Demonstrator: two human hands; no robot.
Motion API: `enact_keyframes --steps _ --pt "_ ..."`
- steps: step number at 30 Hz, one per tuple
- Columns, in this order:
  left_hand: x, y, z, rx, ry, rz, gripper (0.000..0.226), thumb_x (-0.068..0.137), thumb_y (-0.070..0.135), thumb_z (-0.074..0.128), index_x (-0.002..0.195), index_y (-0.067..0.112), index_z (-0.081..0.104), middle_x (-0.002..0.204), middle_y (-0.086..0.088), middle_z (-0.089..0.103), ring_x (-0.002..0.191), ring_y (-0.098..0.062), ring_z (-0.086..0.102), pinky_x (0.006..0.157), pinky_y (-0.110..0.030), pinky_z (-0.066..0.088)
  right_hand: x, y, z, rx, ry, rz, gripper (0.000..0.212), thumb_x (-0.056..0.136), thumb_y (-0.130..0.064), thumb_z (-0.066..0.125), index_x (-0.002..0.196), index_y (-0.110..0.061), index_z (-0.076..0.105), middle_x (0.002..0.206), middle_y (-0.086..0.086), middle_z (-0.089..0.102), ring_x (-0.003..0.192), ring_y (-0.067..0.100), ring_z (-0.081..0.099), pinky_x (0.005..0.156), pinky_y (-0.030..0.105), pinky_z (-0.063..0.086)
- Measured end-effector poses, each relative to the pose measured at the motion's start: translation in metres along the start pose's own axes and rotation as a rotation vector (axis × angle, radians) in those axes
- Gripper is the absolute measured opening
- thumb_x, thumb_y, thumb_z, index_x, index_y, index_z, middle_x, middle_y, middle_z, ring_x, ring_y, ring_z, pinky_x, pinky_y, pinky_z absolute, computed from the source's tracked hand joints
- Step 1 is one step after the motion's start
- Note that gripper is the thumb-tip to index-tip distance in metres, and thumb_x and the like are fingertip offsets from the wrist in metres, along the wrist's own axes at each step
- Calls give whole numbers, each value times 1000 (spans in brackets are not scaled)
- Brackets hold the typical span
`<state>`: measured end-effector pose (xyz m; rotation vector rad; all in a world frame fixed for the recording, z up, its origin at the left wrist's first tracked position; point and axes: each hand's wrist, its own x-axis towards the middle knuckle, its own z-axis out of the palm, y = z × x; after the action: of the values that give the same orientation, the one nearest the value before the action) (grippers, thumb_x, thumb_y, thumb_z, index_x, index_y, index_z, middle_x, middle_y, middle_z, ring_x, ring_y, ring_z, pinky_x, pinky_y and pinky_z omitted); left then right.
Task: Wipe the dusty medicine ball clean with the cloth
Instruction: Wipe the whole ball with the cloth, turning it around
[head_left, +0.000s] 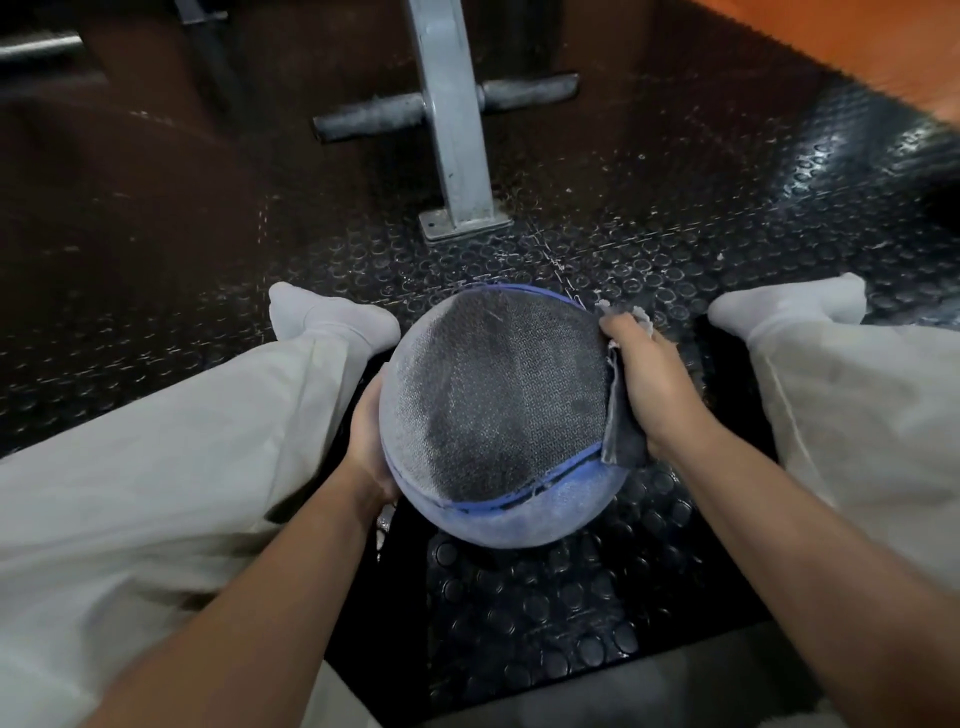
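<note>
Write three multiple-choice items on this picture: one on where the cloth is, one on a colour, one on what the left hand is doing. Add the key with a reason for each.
1. Where does the dark grey cloth lie against the round dusty medicine ball?
A. on its right side
B. on its top
C. beneath it

2. What colour are the ball's narrow bands?
A. red
B. blue
C. green

3. What is the left hand doing?
A. lying flat on the floor
B. holding the ball's left side
C. gripping a metal post

Key:
1 A, the right hand grips the cloth and presses it to the ball's right side.
2 B, the bands show blue through the dust.
3 B, its palm and thumb cup the ball's left side.
</note>
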<state>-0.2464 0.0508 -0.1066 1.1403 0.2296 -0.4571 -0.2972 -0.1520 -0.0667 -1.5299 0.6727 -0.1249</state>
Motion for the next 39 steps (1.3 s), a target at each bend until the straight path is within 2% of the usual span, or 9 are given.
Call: enact_keyframes --steps 5,10,15,21,25,29,32,36,39 --pt "6 18 -6 38 24 -37 56 97 51 35 96 15 78 110 -14 72 104 -27 67 85 -38 51 -5 13 -2 205 -16 38 21 91 -32 50 74 -21 58 81 4 61 81 22 59 79 39 44" --pt "-6 35 13 148 19 -13 59 95 51 43 119 1 65 123 -25 62 112 -38 60 101 -47 44 -6 10 -1 277 -4 58 20 93 -32 53 90 -19 68 93 3 68 89 21 64 83 37 48" --pt "-14 27 22 224 -61 102 42 97 38 42 102 5 67 95 -13 70 89 -25 64 86 -35 52 -14 -17 -4 -115 52 -165 13 93 -37 53 91 -29 64 100 -8 64 98 15 59 94 39 44" --pt "-10 36 36 350 -114 62 57 101 38 39 59 19 73 62 -1 69 57 -13 64 60 -21 51 -27 -33 10 -708 116 -418 40 97 -46 37 128 -26 53 131 -2 50 117 25 43 94 37 32" --pt "14 47 34 607 50 135 34 83 54 59 78 23 73 88 -2 73 91 -23 67 93 -41 48 -35 -25 15 -769 179 -620 42 95 -42 29 120 -25 58 121 -7 50 108 17 36 87 36 27" --pt "12 52 43 754 210 334 15 97 23 53 92 26 66 112 4 69 103 -12 60 94 -28 45 -45 -21 16 -833 90 -896 36 90 -34 32 105 -26 63 108 -15 53 97 9 30 76 31 20" --pt "2 51 50 734 97 301 22 99 19 48 101 27 69 115 7 67 109 -11 60 103 -31 43 -39 -26 11 -726 24 -877 31 89 -27 35 101 -31 63 105 -20 54 98 5 31 76 28 19" --pt "-16 42 65 779 52 351 31 103 29 40 126 30 61 108 20 64 95 0 57 82 -18 40 -32 -33 13 -657 93 -724 34 86 -30 32 104 -35 60 109 -22 50 98 4 29 81 28 18" --pt "-16 37 67 847 64 418 34 104 31 38 130 32 59 134 16 56 122 -4 50 101 -26 36 -40 -30 19 -864 119 -716 29 95 -32 36 118 -34 54 124 -13 47 107 9 29 84 30 17"
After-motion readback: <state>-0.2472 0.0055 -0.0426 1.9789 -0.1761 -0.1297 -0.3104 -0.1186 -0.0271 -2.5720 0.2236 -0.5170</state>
